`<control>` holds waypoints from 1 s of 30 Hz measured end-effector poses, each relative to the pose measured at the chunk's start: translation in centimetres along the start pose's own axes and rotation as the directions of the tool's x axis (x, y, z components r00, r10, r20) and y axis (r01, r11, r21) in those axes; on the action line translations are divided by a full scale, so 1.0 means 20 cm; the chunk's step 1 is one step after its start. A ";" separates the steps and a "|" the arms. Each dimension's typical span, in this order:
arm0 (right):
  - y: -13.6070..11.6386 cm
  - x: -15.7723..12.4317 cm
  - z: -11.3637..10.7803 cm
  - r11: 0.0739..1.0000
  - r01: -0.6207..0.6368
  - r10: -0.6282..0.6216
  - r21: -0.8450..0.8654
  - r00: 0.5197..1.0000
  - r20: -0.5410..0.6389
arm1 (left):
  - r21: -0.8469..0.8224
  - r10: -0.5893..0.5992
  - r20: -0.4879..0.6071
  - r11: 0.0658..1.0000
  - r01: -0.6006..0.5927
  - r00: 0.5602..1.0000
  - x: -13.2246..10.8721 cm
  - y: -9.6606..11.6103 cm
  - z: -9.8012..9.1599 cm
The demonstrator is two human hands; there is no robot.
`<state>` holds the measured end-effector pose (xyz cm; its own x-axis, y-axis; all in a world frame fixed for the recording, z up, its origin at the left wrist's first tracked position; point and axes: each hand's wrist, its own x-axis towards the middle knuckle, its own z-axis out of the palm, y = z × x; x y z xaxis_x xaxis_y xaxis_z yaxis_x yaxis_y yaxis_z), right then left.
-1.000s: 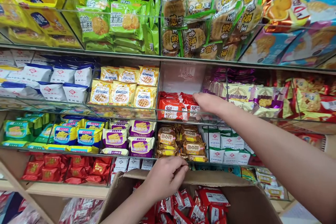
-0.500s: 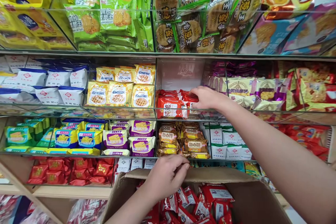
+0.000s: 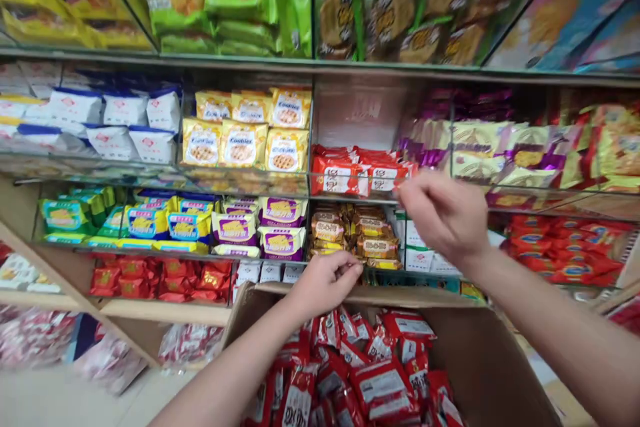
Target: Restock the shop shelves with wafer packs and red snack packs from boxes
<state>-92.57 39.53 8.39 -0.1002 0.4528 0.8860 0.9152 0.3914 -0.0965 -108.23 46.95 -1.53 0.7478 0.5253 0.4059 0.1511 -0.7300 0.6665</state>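
My right hand point(image 3: 443, 217), slightly blurred, is in front of the shelves with its fingers curled in. No packet shows in it. Just beyond its fingertips, red snack packets point(image 3: 345, 173) lie in two short rows in a glass-fronted compartment. My left hand point(image 3: 327, 283) is closed at the far rim of an open cardboard box point(image 3: 480, 320); whether its curled fingers grip the flap or something small is hidden. Inside the box, many loose red packets point(image 3: 385, 387), of similar look to those on the shelf, lie in a jumble below my hands.
Yellow cookie packets point(image 3: 245, 143) fill the compartment to the left, and purple-and-cream packets point(image 3: 480, 140) the one to the right. Brown packets point(image 3: 375, 240) sit one tier lower. A glass front panel point(image 3: 240, 177) edges the middle shelf. Bagged goods point(image 3: 110, 360) lie at lower left.
My right hand has drawn back from the red packets on the shelf toward me, uncovering the right-hand row. My left hand stays at the box rim. The view has tilted down.
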 end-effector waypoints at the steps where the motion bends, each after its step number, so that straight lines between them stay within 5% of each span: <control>1: -0.06 -0.14 0.00 0.998 0.044 -0.053 0.052 0.984 0.169 | -0.036 -0.014 0.001 0.999 0.014 1.000 0.00 -0.01 0.00; 3: -0.13 -0.44 0.03 0.993 0.055 -0.104 0.107 0.836 0.539 | -0.093 -0.047 -0.005 0.995 0.047 0.999 0.01 -0.02 0.01; 5: -0.13 -0.72 0.10 0.993 -0.115 0.081 -0.009 0.645 0.759 | -0.128 -0.065 -0.011 0.990 0.063 0.998 0.01 -0.03 0.02; 8: -0.06 -0.97 0.25 0.904 -0.406 0.340 -0.133 0.497 0.798 | -0.150 -0.058 0.000 0.987 0.057 0.998 0.01 -0.03 0.03; 12: -0.02 -1.03 0.46 0.793 -0.576 0.483 -0.197 0.398 0.780 | -0.176 -0.076 0.038 0.981 0.082 0.996 0.01 -0.04 0.04; 16: -0.06 -1.02 0.62 0.750 -0.620 0.546 -0.233 0.379 0.747 | -0.314 -0.188 0.070 0.928 0.200 0.980 0.02 -0.06 0.03; 19: -0.09 -0.99 0.63 0.752 -0.616 0.550 -0.235 0.390 0.738 | -0.389 -0.244 0.105 0.882 0.265 0.964 0.03 -0.07 0.02; 22: -0.12 -0.89 0.48 0.800 -0.554 0.514 -0.230 0.435 0.740 | -0.392 -0.261 0.127 0.873 0.290 0.957 0.03 -0.06 0.02; 26: -0.17 -0.68 0.18 0.833 -0.551 0.428 -0.057 0.573 0.699 | -0.474 -0.149 0.075 0.865 0.166 0.986 0.00 -0.05 -0.02; 28: -0.18 -0.62 0.09 0.734 -0.672 0.480 0.097 0.614 0.627 | -0.536 -0.048 0.074 0.841 0.080 0.996 -0.02 -0.04 -0.05; 30: -0.17 -0.58 0.07 0.595 -0.779 0.627 0.196 0.603 0.494 | -0.540 0.031 0.079 0.842 0.017 0.996 -0.03 -0.03 -0.06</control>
<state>-95.07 33.95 -2.23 0.3205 0.9138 0.2496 0.5466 0.0368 -0.8366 -109.54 47.62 -1.45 0.8011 0.4660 0.3757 -0.2095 -0.3697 0.9052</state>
